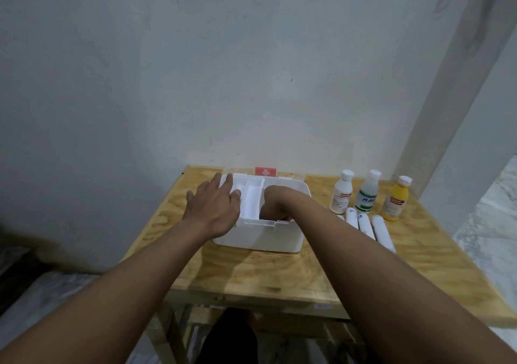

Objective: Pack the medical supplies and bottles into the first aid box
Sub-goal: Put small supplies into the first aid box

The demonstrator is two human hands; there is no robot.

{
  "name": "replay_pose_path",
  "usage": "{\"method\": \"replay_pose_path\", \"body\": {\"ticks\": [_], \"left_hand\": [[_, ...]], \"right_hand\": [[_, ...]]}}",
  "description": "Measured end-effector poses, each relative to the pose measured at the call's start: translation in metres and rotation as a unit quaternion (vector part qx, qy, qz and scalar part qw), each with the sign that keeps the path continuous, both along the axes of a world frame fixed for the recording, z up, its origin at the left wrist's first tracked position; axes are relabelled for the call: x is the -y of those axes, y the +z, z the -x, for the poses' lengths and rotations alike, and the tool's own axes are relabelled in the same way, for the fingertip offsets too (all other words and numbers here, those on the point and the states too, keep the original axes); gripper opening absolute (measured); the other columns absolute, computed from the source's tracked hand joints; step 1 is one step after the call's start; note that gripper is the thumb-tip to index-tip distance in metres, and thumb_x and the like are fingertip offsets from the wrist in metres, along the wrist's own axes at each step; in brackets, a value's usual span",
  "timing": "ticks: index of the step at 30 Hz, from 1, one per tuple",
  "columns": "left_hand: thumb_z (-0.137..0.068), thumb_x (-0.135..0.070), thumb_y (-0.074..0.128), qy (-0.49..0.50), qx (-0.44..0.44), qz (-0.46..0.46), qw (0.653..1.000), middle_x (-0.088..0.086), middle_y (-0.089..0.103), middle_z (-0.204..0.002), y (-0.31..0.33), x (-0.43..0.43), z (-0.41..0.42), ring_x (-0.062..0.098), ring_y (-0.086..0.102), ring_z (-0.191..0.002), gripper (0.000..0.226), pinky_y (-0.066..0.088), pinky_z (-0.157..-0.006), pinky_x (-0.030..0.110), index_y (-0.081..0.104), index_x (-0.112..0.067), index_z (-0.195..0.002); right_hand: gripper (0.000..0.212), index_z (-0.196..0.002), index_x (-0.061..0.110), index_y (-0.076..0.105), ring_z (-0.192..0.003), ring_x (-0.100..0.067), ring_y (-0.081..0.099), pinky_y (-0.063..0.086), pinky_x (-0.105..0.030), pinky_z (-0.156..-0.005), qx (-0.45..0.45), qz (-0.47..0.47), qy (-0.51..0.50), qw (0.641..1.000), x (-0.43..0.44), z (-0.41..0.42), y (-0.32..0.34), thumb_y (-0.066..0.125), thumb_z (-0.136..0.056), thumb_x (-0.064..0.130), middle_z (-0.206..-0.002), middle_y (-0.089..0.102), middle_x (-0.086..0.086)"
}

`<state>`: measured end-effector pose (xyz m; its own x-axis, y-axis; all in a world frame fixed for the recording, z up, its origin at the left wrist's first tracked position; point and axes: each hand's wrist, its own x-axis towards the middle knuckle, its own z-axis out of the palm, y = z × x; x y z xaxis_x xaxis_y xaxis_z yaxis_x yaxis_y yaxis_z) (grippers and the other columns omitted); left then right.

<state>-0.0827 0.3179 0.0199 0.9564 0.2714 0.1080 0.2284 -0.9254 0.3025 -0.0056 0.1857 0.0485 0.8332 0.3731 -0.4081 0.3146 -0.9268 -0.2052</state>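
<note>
The left hand [214, 205] lies spread, fingers apart, on the rim of the white plastic first aid box [260, 237]; the right hand [275, 204] dips inside, its grip hidden. The box sits on a pale plywood table [251, 274] against a scuffed white wall [195, 70], its red-cross lid [265, 171] open behind. Beside it stand three white-capped bottles [368, 193], labels illegible, and white rolls [366, 225].

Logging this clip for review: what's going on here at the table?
A person is packing a white first aid box on a wooden table. The left hand rests flat on the box's left edge; the right hand reaches down inside, its fingers hidden. Three bottles and several white rolls wait on the table to the right of the box.
</note>
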Motion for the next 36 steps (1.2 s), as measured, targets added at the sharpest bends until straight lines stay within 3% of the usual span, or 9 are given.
{"method": "replay_pose_path", "body": {"ticks": [4, 9, 13, 19, 23, 26, 30, 33, 36], "left_hand": [[-0.105, -0.043, 0.021, 0.000, -0.001, 0.005, 1.000, 0.003, 0.008, -0.168, 0.001, 0.000, 0.001, 0.031, 0.013, -0.152, 0.059, 0.009, -0.119, 0.060, 0.016, -0.023, -0.160], [-0.105, -0.041, 0.022, -0.002, -0.002, 0.004, 1.000, 0.004, 0.008, -0.168, 0.002, 0.001, 0.002, 0.031, 0.013, -0.152, 0.058, 0.009, -0.119, 0.060, 0.015, -0.023, -0.160], [-0.105, -0.042, 0.021, -0.001, -0.003, -0.001, 1.000, 0.003, 0.008, -0.168, 0.002, 0.001, 0.000, 0.031, 0.013, -0.152, 0.059, 0.009, -0.119, 0.060, 0.015, -0.023, -0.160], [-0.104, -0.048, 0.017, -0.002, -0.008, -0.006, 1.000, 0.002, 0.008, -0.168, 0.000, -0.001, 0.000, 0.031, 0.011, -0.153, 0.061, 0.006, -0.118, 0.061, 0.016, -0.024, -0.160], [-0.103, -0.052, 0.014, 0.000, -0.023, -0.014, 1.000, 0.003, 0.006, -0.168, 0.002, -0.001, 0.000, 0.032, 0.008, -0.153, 0.063, 0.004, -0.118, 0.062, 0.014, -0.026, -0.161], [-0.102, -0.056, 0.012, -0.002, -0.035, -0.024, 0.999, 0.004, 0.007, -0.168, 0.006, -0.001, 0.000, 0.034, 0.007, -0.153, 0.064, 0.003, -0.117, 0.064, 0.015, -0.030, -0.160], [-0.100, -0.061, 0.007, -0.002, -0.042, -0.048, 0.998, 0.005, 0.010, -0.168, 0.012, 0.002, 0.002, 0.035, 0.008, -0.153, 0.066, 0.003, -0.117, 0.065, 0.018, -0.033, -0.159], [-0.098, -0.064, 0.006, 0.007, -0.051, -0.050, 0.997, 0.006, 0.011, -0.168, 0.017, 0.006, 0.005, 0.036, 0.009, -0.152, 0.070, 0.004, -0.116, 0.065, 0.020, -0.033, -0.159], [-0.097, -0.066, 0.004, 0.010, -0.031, -0.065, 0.997, 0.008, 0.013, -0.167, 0.023, 0.015, 0.006, 0.038, 0.010, -0.151, 0.073, 0.004, -0.115, 0.067, 0.023, -0.031, -0.158]], "right_hand": [[0.039, -0.123, 0.010, 0.058, -0.100, -0.026, 0.058, 0.051, -0.040, -0.099, -0.014, -0.018, -0.002, 1.000, 0.002, -0.002, -0.002, 0.069, -0.088, 0.022, -0.099, 0.058, -0.007], [0.041, -0.128, 0.008, 0.059, -0.109, -0.028, 0.059, 0.049, -0.039, -0.097, -0.015, -0.023, 0.004, 1.000, 0.003, -0.003, -0.004, 0.065, -0.090, 0.023, -0.115, 0.061, -0.010], [0.034, -0.124, 0.008, 0.060, -0.099, -0.027, 0.056, 0.048, -0.037, -0.089, -0.024, -0.027, 0.006, 0.999, 0.002, -0.004, -0.006, 0.061, -0.092, 0.023, -0.109, 0.059, -0.009], [0.043, -0.128, 0.008, 0.060, -0.106, -0.028, 0.064, 0.054, -0.042, -0.097, -0.041, -0.035, -0.032, 0.998, 0.005, -0.006, -0.001, 0.068, -0.088, 0.017, -0.119, 0.065, -0.011], [0.037, -0.130, 0.000, 0.057, -0.096, -0.028, 0.074, 0.061, -0.043, -0.086, -0.040, -0.055, -0.054, 0.996, 0.010, -0.004, 0.016, 0.060, -0.093, 0.007, -0.108, 0.072, -0.018], [0.039, -0.135, -0.003, 0.049, -0.088, -0.027, 0.075, 0.062, -0.045, -0.081, -0.001, -0.069, -0.055, 0.996, 0.017, 0.000, 0.029, 0.050, -0.096, 0.006, -0.103, 0.073, -0.018], [0.018, -0.104, -0.003, 0.060, -0.084, -0.029, 0.067, 0.059, -0.037, -0.076, 0.118, -0.056, -0.008, 0.991, 0.032, 0.007, 0.044, 0.049, -0.093, 0.006, -0.104, 0.066, -0.016], [0.033, -0.118, 0.004, 0.065, -0.101, -0.030, 0.063, 0.055, -0.040, -0.092, 0.172, -0.063, 0.014, 0.983, 0.046, 0.014, 0.052, 0.047, -0.090, 0.006, -0.116, 0.066, -0.012], [0.038, -0.121, 0.005, 0.064, -0.108, -0.032, 0.062, 0.053, -0.043, -0.096, 0.206, -0.063, 0.023, 0.976, 0.060, 0.023, 0.062, 0.044, -0.089, 0.004, -0.121, 0.065, -0.013]]}}
